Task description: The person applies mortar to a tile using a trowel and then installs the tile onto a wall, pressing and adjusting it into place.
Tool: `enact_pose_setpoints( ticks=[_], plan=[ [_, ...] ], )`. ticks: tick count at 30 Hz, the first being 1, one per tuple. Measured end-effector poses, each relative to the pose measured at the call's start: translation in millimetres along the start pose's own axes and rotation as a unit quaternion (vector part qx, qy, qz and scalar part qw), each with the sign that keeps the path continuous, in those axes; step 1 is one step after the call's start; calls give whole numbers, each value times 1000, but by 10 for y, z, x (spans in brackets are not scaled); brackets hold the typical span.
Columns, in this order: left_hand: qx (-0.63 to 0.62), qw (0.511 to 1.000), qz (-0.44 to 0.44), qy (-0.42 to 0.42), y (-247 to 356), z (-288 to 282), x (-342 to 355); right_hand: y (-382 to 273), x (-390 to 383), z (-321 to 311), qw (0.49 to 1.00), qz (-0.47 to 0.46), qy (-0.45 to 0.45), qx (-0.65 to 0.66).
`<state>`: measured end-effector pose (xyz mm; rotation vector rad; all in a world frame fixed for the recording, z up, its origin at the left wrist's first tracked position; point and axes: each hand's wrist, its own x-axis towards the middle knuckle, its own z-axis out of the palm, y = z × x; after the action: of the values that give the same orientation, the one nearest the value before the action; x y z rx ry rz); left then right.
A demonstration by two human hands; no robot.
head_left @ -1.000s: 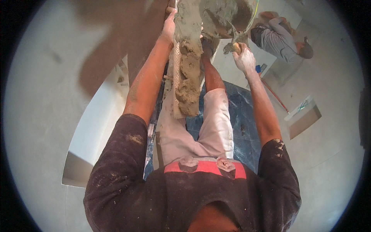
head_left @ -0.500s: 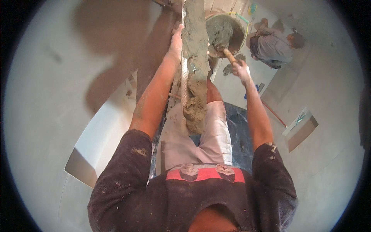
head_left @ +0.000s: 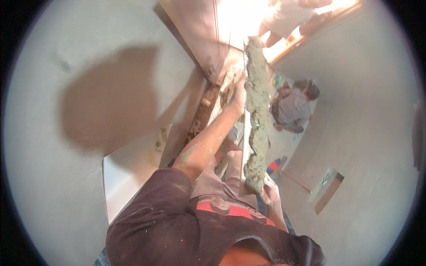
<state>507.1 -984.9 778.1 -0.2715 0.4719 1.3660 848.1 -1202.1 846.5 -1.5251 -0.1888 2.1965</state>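
A long, narrow strip with a pale edge [head_left: 244,146] is held out in front of me, its upper side covered with thick, lumpy grey mortar [head_left: 258,97]. My left hand [head_left: 238,98] is closed around its left edge, toward the far half; the strip hides some of the fingers. At the near end, my right hand [head_left: 271,197] grips the right corner, with part of it under the strip. No trowel shows in either hand now.
A person [head_left: 293,106] crouches to the right beyond the strip, and another person [head_left: 288,17] is at the bright far opening. A rough brown ledge [head_left: 204,111] lies left of my arm. Recesses open in the left wall [head_left: 126,177] and right wall [head_left: 328,193].
The strip has swung right and come nearer, its far end now in view. My right hand has left the wooden-handled tool at the mortar bucket and taken the near end. The bucket no longer shows.
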Motion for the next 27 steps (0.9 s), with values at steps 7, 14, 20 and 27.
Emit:
enact_pose_setpoints(
  ticks=[7, 14, 20, 27],
  plan=[
    [-18, 992, 39, -117, 23, 53, -35, 59, 271, 57, 986, -149, -67, -35],
    [21, 969, 164, -184, 166, -72, -235, -22, 1021, -58, 934, -313, -161, -60],
    [52, 938, 278, -200, -10, -166, -250, -358, 1974, 284, 905, -366, -206, -75],
    [-9, 836, 515, -189, 504, -283, -732, -733, 3056, 1452, 883, -303, -328, -146]
  ],
)
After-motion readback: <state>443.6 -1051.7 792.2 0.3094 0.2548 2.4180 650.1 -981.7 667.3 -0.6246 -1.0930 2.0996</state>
